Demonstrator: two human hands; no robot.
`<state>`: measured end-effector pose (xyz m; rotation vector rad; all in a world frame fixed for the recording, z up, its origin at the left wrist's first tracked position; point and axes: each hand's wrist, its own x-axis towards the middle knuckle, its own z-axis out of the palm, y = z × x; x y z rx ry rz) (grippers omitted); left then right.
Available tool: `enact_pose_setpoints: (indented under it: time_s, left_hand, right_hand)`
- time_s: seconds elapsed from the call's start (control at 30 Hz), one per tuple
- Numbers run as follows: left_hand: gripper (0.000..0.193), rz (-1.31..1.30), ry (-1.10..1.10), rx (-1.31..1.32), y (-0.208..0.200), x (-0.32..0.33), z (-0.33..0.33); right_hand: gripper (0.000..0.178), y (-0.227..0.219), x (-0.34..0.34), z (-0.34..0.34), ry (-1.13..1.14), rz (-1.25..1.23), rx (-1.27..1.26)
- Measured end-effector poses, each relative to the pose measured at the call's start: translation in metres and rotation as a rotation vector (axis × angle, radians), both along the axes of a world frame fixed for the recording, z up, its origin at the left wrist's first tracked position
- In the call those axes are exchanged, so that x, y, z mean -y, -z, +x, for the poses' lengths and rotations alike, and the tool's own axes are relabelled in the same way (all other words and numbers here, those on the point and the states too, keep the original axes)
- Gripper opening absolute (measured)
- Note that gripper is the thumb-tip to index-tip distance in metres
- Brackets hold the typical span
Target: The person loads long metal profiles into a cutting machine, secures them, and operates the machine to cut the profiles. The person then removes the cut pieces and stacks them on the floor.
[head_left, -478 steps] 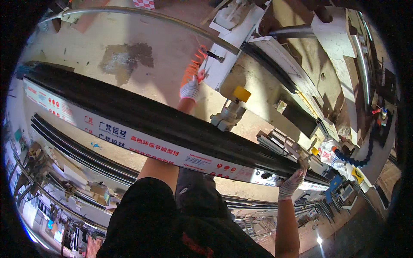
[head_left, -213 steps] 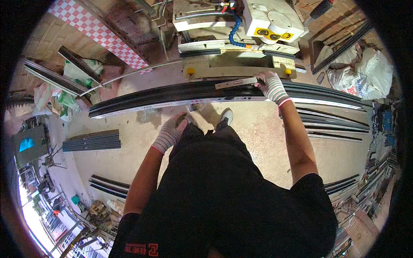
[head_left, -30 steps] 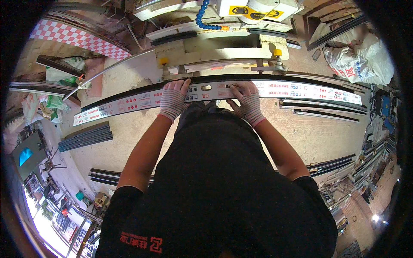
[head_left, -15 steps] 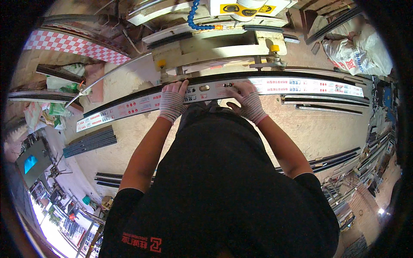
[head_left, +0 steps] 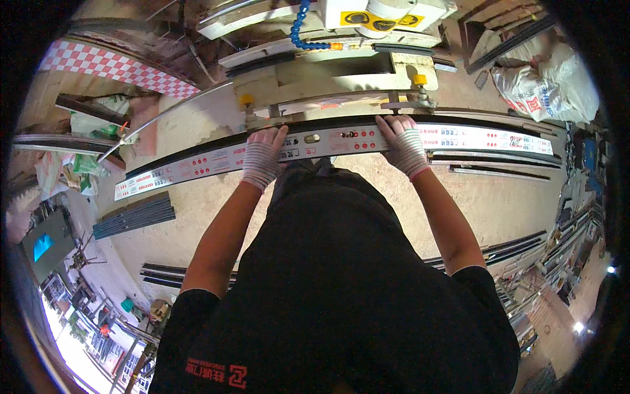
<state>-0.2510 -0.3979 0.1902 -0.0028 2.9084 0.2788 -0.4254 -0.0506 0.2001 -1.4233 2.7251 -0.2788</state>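
One long profile (head_left: 197, 162) before a white machine (head_left: 433, 10)
Right hand (head_left: 405, 146) has left the small cut-out (head_left: 348, 134), likely spreading support wider with left hand (head_left: 264, 156) — fingers over the profile, thumbs hidden, pinch can't be told.

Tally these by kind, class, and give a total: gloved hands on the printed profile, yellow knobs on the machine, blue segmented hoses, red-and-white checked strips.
Gloved hands, left hand and right hand, on the printed profile: 2
Yellow knobs: 2
Blue segmented hose: 1
Red-and-white checked strip: 1
Total: 6
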Motion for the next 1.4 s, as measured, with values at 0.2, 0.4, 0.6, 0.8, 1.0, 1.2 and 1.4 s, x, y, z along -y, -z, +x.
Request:
enact_pose_setpoints:
  time_s: [0.2,0.4,0.6,0.8,1.0,1.2,1.4]
  left_hand:
    - [0.095,-0.032,-0.009,-0.007,-0.007,-0.001,0.000]
    - [0.099,-0.007,-0.017,-0.021,-0.015,-0.001,0.001]
    - [0.098,0.010,-0.020,-0.045,-0.013,-0.001,0.003]
    - [0.097,0.002,-0.018,-0.062,-0.009,0.000,0.002]
    - [0.089,0.023,-0.007,-0.024,-0.024,0.001,-0.002]
    - [0.072,0.226,0.050,0.246,-0.034,0.028,-0.045]
    - [0.086,0.389,0.014,0.569,-0.032,0.048,-0.069]
  right_hand:
    - [0.080,-0.002,0.003,-0.002,-0.028,-0.048,0.009]
    - [0.079,0.001,0.005,0.000,-0.031,-0.021,0.000]
    - [0.082,0.002,0.004,-0.001,-0.033,-0.018,0.006]
    - [0.086,0.006,0.002,-0.003,-0.032,-0.016,0.014]
    - [0.089,-0.009,0.008,-0.007,-0.006,0.076,0.069]
    - [0.071,-0.035,0.021,-0.047,-0.107,0.205,0.356]
    - [0.075,-0.034,0.041,-0.086,-0.177,0.442,0.652]
